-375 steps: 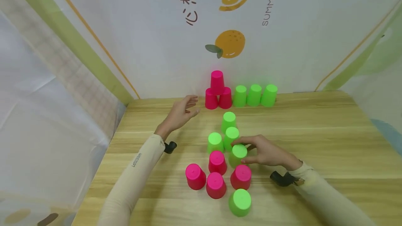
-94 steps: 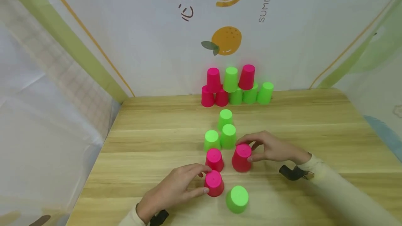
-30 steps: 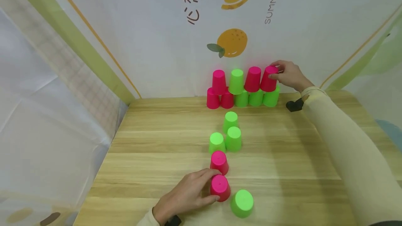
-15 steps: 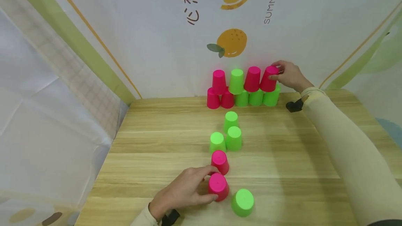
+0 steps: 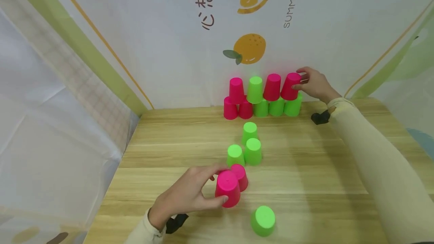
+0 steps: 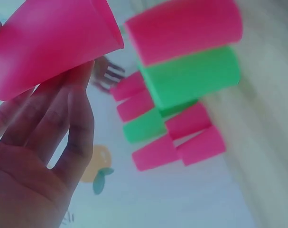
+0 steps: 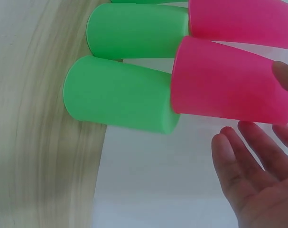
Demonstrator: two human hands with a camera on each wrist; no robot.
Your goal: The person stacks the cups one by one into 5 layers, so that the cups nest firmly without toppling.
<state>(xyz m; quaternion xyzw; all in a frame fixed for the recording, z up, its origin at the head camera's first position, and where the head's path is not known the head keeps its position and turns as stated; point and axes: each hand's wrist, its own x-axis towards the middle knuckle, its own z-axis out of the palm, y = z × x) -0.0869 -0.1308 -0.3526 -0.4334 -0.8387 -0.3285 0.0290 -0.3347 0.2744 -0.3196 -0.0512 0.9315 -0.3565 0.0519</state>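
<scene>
My left hand (image 5: 190,189) grips a pink cup (image 5: 228,189) between thumb and fingers, raised above the table. In the left wrist view this upside-down cup (image 6: 53,42) fills the upper left, with fingers along its side. My right hand (image 5: 315,84) is at the right end of the back row, beside the rightmost upper pink cup (image 5: 291,87). In the right wrist view that cup (image 7: 229,80) rests partly on a green cup (image 7: 120,95); the thumb overlaps its end and the other fingers are spread apart from its side.
Two tiers of cups stand by the curtain (image 5: 183,48), with a green cup (image 5: 255,90) among the upper pink ones. Mid-table are several upturned cups: a green cup (image 5: 252,151), others near it, and a pink cup (image 5: 240,178). Another green cup (image 5: 263,221) stands near the front.
Since 3.1 s ago, the right hand has carried a pink cup onto the upper tier; its fingers have now loosened. In the last half second the left hand has lifted its pink cup up and leftward.
</scene>
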